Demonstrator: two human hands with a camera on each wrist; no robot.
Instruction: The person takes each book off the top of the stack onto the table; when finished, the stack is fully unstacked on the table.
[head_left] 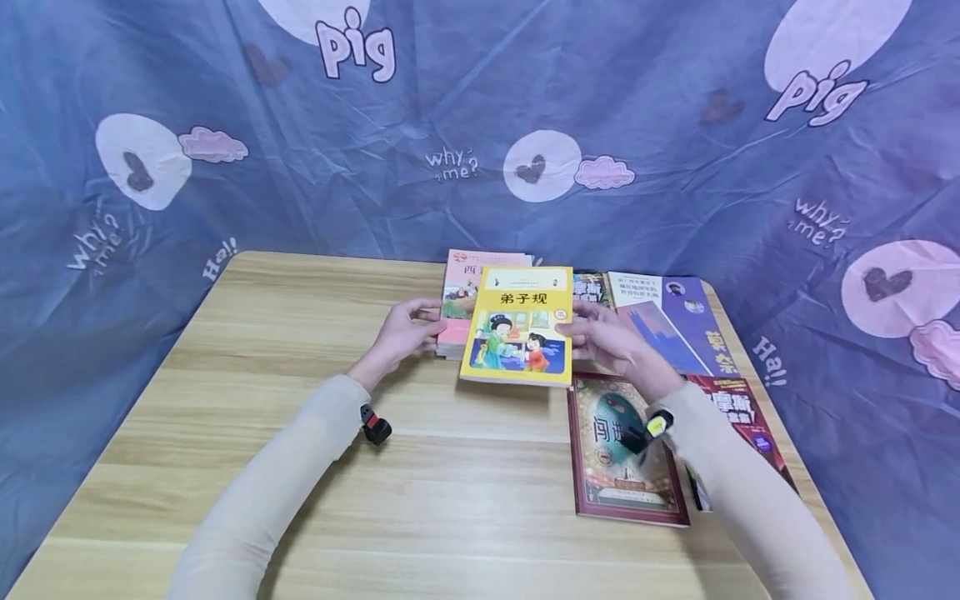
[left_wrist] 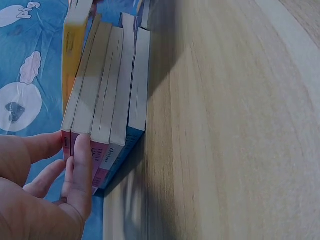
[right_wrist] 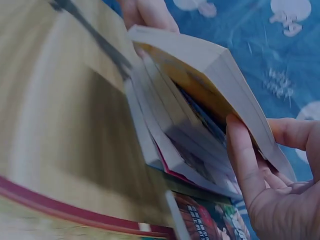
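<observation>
My right hand (head_left: 613, 343) grips a yellow picture-covered book (head_left: 517, 292) by its right edge, thumb on one side and fingers on the other in the right wrist view. The book is tilted above a stack of books and partly covers it. On top of that stack lies a pink book (head_left: 455, 332). At the stack's left side is my left hand (head_left: 402, 335), its fairly straight fingers touching the pink book and the stack's edge in the left wrist view. Several page blocks (left_wrist: 107, 85) show there, with a blue book (left_wrist: 131, 137) at the bottom.
Right of the stack lie a white-and-blue book (head_left: 648, 321), a purple book (head_left: 693, 321) and a partly hidden comic-style book (head_left: 592, 287). Nearer are a dark red-bordered book (head_left: 611, 479) and a red book (head_left: 757, 417) under the right forearm. A blue patterned cloth (head_left: 420, 208) hangs behind the wooden table (head_left: 247, 375).
</observation>
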